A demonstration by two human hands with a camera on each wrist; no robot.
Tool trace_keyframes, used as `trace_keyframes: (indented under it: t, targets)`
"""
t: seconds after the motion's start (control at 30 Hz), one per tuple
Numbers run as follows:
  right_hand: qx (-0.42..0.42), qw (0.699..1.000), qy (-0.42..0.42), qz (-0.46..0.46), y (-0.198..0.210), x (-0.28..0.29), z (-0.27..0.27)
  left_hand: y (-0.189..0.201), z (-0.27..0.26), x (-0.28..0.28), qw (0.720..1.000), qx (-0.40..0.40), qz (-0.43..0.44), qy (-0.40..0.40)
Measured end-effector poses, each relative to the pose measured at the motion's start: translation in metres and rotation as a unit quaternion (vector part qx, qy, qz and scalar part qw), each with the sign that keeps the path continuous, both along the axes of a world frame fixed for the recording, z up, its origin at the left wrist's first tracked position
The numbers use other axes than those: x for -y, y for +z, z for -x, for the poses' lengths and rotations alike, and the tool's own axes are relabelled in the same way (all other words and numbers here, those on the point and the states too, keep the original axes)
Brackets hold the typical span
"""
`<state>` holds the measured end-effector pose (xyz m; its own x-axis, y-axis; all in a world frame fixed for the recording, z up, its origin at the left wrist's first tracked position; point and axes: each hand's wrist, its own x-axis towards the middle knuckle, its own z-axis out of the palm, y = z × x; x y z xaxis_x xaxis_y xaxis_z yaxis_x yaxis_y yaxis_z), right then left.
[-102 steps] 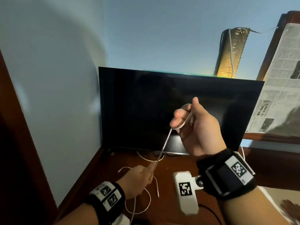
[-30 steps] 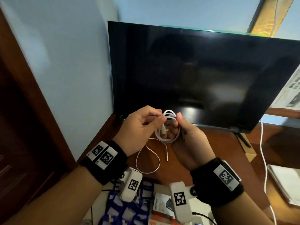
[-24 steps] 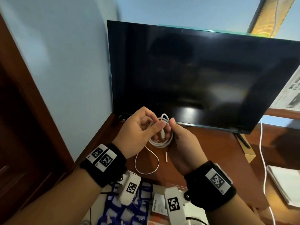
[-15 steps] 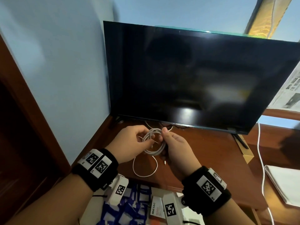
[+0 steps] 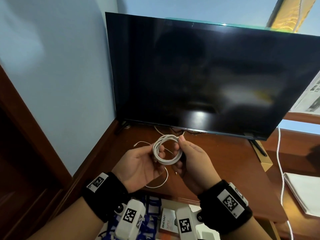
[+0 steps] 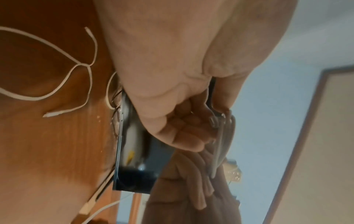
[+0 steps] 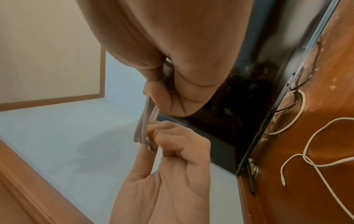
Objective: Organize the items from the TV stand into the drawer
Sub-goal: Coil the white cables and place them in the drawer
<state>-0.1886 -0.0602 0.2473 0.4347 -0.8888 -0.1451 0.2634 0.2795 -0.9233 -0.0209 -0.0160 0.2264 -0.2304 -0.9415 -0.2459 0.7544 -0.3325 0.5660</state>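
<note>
Cable (image 5: pixel 166 149) now fully coiled, round

L hand (image 6: pixel 172 84) gripping coiled cable (image 6: pixel 220 145)

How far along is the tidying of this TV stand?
Early to midway. Done: one white cable is wound into a coil. In hand: the left hand and right hand hold that coil above the stand. Left: putting it in the open drawer below, then the thin loose cable.
</note>
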Motion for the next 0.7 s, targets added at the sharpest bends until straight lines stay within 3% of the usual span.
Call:
trace_keyframes:
  t: [0.17,0.3,0.53,0.7]
  targets:
    - [0.064,0.998,0.029,-0.001,0.006,-0.003,-0.001,-0.013,0.003,0.001,0.997,-0.073,0.019,0.013]
    - [0.088,0.994,0.056,0.019,0.011,-0.005,-0.002,-0.024,0.004,-0.003,0.997,-0.071,0.024,0.024]
    - [-0.076,0.988,0.024,0.135,0.003,0.006,0.009,-0.017,-0.017,-0.003,0.996,0.09,0.015,0.021]
    - [-0.128,0.977,0.023,0.168,0.0,0.012,0.016,-0.014,-0.024,-0.001,0.974,0.218,-0.025,0.056]
